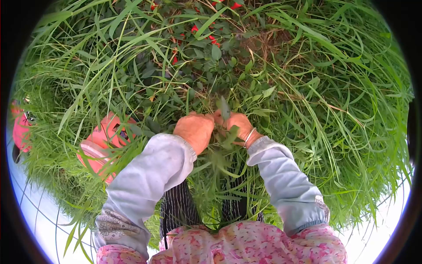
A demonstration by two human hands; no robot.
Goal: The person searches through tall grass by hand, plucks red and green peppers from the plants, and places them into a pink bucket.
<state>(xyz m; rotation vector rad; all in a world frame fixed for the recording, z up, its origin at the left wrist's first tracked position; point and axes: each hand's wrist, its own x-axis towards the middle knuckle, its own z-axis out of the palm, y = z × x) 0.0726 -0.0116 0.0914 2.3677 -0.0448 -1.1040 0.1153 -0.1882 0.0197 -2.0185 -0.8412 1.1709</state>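
Observation:
My left hand (195, 131) is closed, its back toward me, low among the leaves in the middle of the head view. Close beside it, nearly touching, my right hand (238, 125) has bent, closed fingers and a pale bangle (249, 137) at the wrist. A leafy stem (225, 108) rises at the right fingers, and more leaves hang below them. What the left fingers grip is hidden. Beyond both hands grows a dark-leaved plant with several red chili peppers (214, 41). Light grey-blue sleeves (147, 163) cover both forearms.
Left of my left forearm, a red plastic container (99, 147) lies in the grass, partly covered by blades. Tall grass (325, 101) crowds both sides. Dry brown stalks (266, 46) show at the upper right. Another pinkish-red object (21, 133) is at the far left edge.

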